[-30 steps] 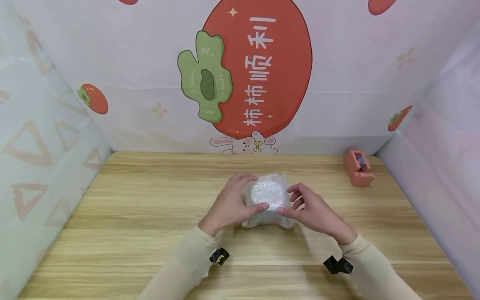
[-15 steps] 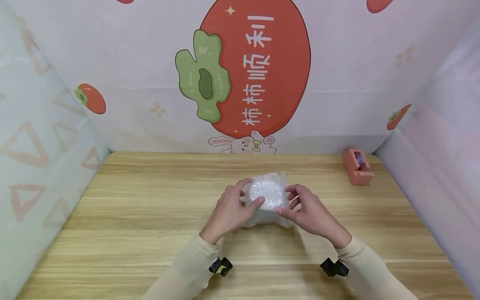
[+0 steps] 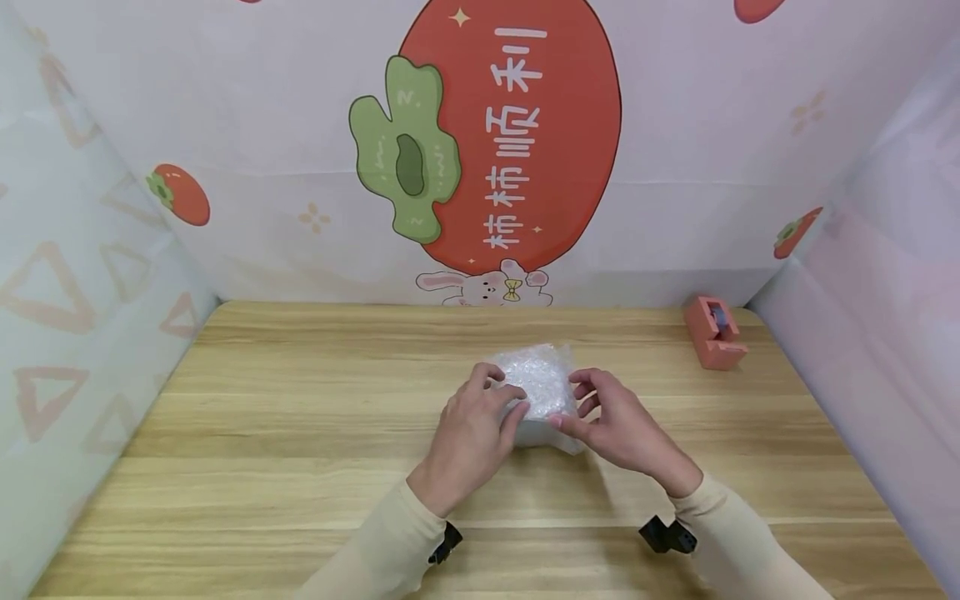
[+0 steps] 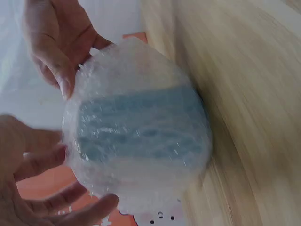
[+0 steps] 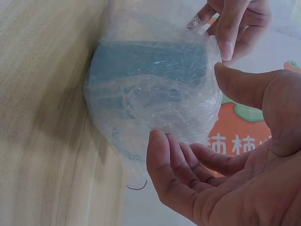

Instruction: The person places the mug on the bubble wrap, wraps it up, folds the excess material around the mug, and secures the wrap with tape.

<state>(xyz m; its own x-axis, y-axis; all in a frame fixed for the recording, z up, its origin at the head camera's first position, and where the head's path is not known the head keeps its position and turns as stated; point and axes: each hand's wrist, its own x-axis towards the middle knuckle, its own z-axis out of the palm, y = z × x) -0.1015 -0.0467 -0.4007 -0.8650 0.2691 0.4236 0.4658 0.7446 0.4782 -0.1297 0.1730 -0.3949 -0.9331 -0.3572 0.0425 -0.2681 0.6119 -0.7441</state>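
A package in clear bubble wrap [image 3: 542,382] sits on the wooden table, its top face shiny and crinkled. Through the plastic, both wrist views show something blue [image 4: 141,125] inside; its kind cannot be made out. My right hand [image 3: 626,423] holds the right side of the package, thumb at the top front edge and fingers bent along the side. On the opposite side is my left hand [image 3: 467,433], its bent fingers spread over the left edge of the wrap. It looks blurred in the left wrist view, with its fingertips at the plastic.
A pink tape dispenser [image 3: 716,335] stands at the back right of the wooden table [image 3: 262,433]. Printed white cloth [image 3: 285,108] hangs behind the table and along both sides. Each sleeve carries a small black device at the wrist.
My left hand has shifted toward the front left of the package, drawing its thumb back and bringing its fingers over the edge. The right hand and package have stayed nearly still.
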